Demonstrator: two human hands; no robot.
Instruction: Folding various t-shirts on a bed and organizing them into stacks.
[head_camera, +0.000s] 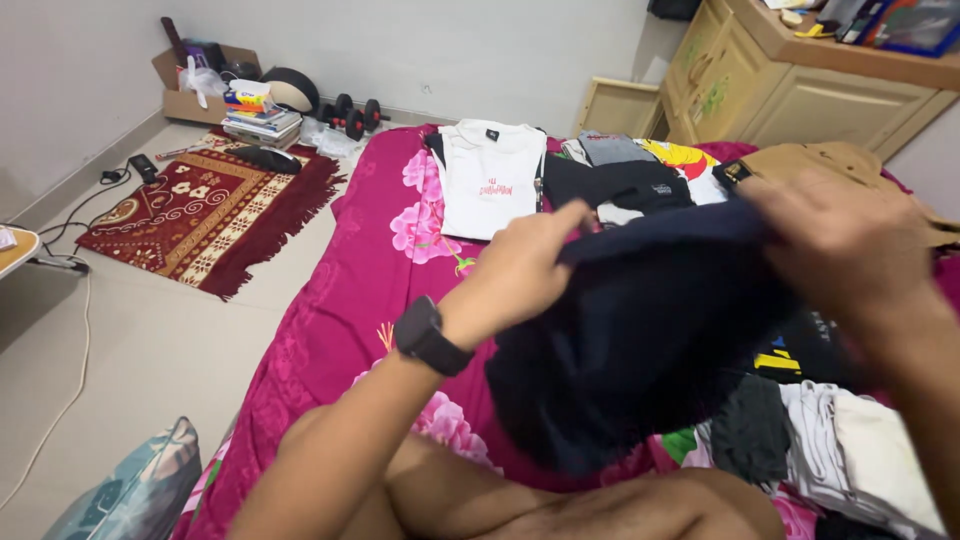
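Both my hands hold up a dark navy garment (640, 340) above a bed with a magenta flowered sheet (340, 310). My left hand (520, 270), with a black watch on its wrist, grips the garment's top edge at the left. At the right my right hand (840, 240), blurred by motion, grips the same edge. The cloth hangs down between them and hides part of the bed and my legs below.
A folded white T-shirt (490, 180), dark and grey folded clothes (620, 180), a tan garment (820, 160) and loose clothes (830, 440) lie on the bed. A red patterned rug (210, 210), books, dumbbells and a cardboard box are on the floor at left. Wooden cabinets (800, 90) stand behind.
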